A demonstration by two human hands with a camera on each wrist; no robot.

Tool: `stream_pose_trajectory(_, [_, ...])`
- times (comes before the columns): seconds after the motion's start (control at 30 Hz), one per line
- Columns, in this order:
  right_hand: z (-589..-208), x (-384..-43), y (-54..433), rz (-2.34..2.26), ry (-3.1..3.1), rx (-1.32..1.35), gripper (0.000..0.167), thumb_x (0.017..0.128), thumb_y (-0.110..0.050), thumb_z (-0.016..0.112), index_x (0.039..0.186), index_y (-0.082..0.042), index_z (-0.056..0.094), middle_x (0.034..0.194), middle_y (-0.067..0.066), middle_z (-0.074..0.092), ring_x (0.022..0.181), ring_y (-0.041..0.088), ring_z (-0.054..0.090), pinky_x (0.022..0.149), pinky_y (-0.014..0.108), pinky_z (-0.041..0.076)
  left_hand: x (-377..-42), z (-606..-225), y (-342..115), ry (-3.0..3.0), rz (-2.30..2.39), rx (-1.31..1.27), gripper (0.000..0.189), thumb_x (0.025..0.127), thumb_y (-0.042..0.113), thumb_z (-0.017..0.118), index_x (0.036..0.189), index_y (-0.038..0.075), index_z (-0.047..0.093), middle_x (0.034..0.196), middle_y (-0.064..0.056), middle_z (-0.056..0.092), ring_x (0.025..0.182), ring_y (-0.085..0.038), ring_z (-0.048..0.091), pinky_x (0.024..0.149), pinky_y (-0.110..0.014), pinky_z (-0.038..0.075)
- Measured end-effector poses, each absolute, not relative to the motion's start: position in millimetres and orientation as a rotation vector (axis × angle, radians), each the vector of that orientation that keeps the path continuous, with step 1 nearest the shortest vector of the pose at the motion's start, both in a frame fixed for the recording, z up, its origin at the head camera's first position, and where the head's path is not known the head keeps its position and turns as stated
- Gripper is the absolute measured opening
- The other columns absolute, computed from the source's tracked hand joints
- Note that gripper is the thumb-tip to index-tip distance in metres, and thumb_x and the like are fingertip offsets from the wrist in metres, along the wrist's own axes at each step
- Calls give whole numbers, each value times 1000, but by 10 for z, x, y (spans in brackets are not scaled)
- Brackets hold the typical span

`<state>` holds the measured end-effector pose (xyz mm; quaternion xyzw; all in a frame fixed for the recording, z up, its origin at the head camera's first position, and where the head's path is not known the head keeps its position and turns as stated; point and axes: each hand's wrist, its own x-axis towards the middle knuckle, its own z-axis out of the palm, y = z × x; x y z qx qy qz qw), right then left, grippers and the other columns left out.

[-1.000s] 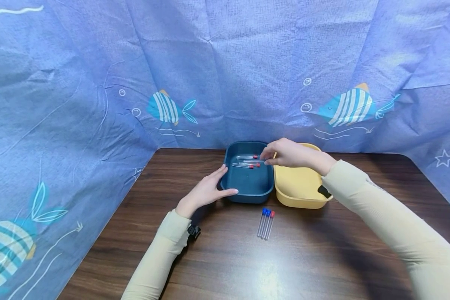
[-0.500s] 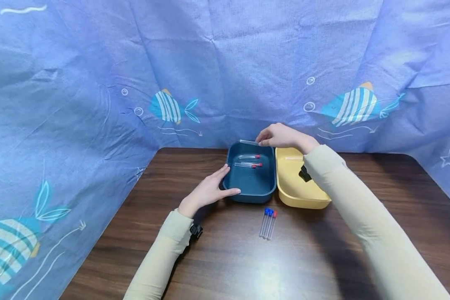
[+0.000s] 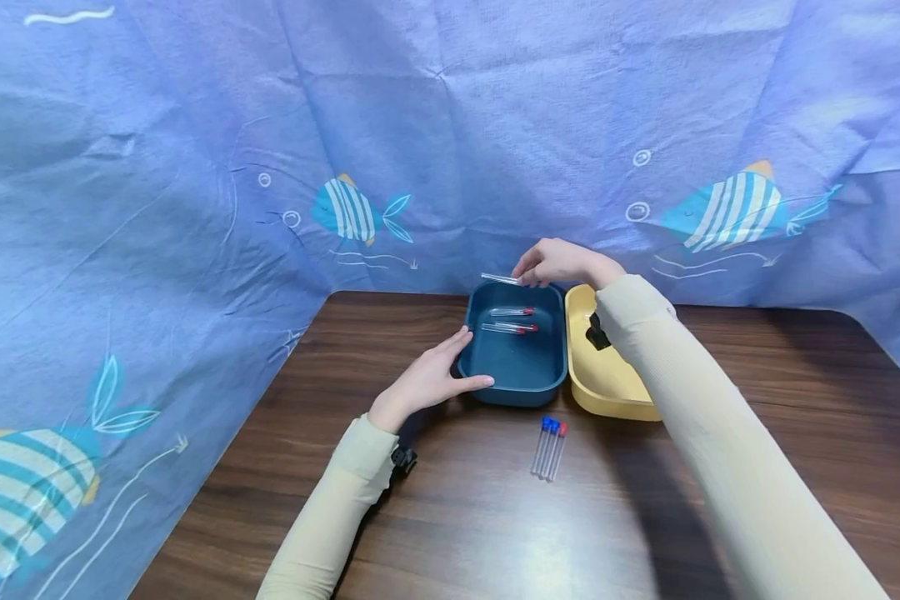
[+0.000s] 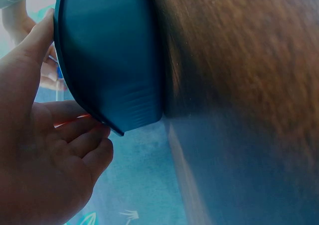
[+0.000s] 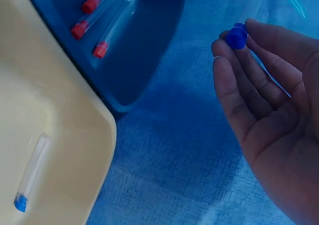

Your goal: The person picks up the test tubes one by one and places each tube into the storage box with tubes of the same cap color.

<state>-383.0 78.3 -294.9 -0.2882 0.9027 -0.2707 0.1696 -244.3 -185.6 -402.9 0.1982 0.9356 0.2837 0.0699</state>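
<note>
My right hand [image 3: 557, 260] is raised above the back rim of the dark blue bin [image 3: 516, 392]. It pinches a clear test tube [image 3: 498, 278] near its blue cap [image 5: 237, 36], thumb against fingers; the tube's body points left. My left hand [image 3: 427, 382] lies at the blue bin's front left corner, index finger and thumb spread along the rim. In the left wrist view its fingers [image 4: 89, 145] touch the bin's rim. Inside the blue bin lie three red-capped test tubes [image 3: 504, 328]. One blue-capped test tube [image 5: 32, 172] lies in the yellow bin [image 5: 60, 85].
The yellow bin stands right beside the blue one, partly covered by my right sleeve [image 3: 690, 367]. In front of the bins, three test tubes [image 3: 547, 450], two blue-capped and one red-capped, lie on the wooden table [image 3: 450, 517]. A blue fish-print cloth [image 3: 495, 150] hangs behind.
My right hand has risen from inside the blue bin to above its back rim, bringing up the test tube. The left hand keeps its place on the bin; the head view has shifted slightly.
</note>
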Motion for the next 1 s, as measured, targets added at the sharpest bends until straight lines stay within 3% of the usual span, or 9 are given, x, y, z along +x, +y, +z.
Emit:
stream_pose_trajectory(0.37, [-2907,-3852,1238,-657,2658,-755,32,100,-16,58,126,-2,69,120,17,69,108,33,64,93,48,51,-2477,-3996,-1816,2825,847,611,102,86,72,62,161,14,25,168,2,16,152,-21,23,118,-46,29])
stream_pose_trajectory(0.63, [-2936,-3820,1607,-652,2687,-740,27,98,-9,62,119,5,69,103,18,72,97,37,66,84,44,55,-2447,-3984,-1850,2818,850,609,100,87,70,63,162,16,24,168,2,15,152,-22,23,118,-47,29])
stream_pose_trajectory(1.0, [-3044,-3736,1988,-580,2753,-784,19,95,-5,66,109,7,72,97,18,72,87,31,66,77,42,55,-2438,-4053,-1844,2821,853,609,100,87,71,62,161,16,25,168,1,17,151,-22,24,118,-48,29])
